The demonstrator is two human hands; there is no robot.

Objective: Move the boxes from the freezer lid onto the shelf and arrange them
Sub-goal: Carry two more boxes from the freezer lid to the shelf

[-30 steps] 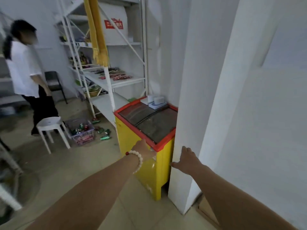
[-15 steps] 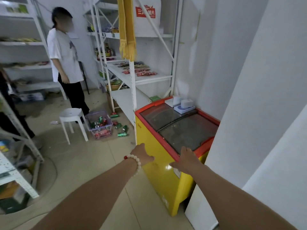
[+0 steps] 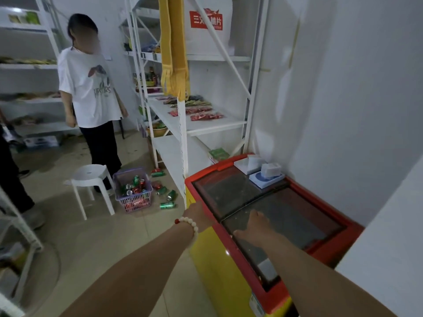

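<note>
Boxes (image 3: 266,177) sit at the far end of the freezer lid (image 3: 229,197); right hand (image 3: 254,227) open over it, left hand (image 3: 198,215) unclear

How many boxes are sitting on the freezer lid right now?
4, far end: tall white box on flat white box, squat white box on blue-and-white box; others may be hidden.
</note>
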